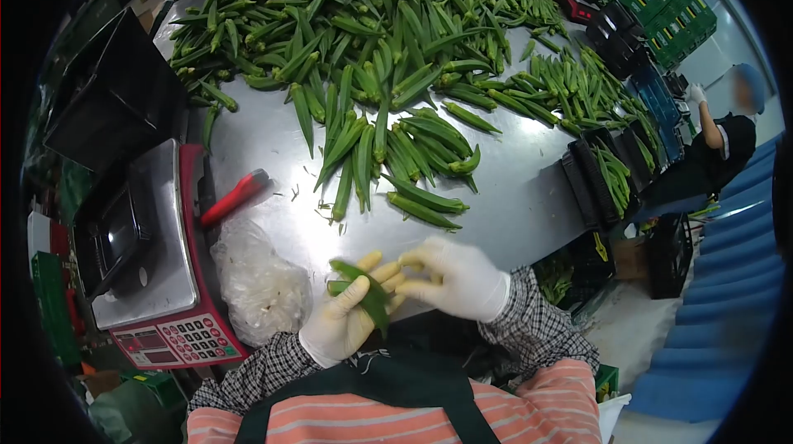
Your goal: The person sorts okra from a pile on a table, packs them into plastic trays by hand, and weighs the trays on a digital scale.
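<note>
My left hand [340, 324], in a white glove, is closed around okra pods [373, 305] at the near edge of the metal table; at least two pods show, their cut ends pointing left. Close beside its fingertips is my right hand [462, 280], also gloved. Its thumb and forefinger are bent and apart, and I see nothing between them. Beyond both hands, loose okra [421, 211] lies at the front of a large okra pile [355, 23].
A red scale [178, 337] stands at the left with a black tray [120, 233] on it. Nearby are a red-handled tool [235, 198], a clear plastic bag [260, 287] and a black bin [111, 93]. Okra-filled black trays [611, 175] line the right side. A co-worker [719, 142] stands beyond.
</note>
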`<action>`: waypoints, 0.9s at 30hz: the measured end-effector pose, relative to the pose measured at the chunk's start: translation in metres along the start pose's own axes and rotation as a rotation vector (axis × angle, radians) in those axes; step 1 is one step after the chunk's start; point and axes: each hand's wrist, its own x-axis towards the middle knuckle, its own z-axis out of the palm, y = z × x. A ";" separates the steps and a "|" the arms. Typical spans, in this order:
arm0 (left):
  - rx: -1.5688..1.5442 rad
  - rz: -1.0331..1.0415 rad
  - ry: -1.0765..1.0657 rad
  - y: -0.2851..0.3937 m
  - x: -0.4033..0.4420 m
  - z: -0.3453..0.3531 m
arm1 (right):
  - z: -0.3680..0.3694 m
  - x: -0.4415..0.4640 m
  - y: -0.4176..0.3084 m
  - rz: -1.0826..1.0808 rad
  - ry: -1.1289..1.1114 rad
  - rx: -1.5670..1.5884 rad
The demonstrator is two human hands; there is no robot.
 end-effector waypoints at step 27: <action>-0.011 0.025 -0.033 0.016 -0.011 -0.011 | -0.056 0.119 0.098 0.293 0.198 -0.357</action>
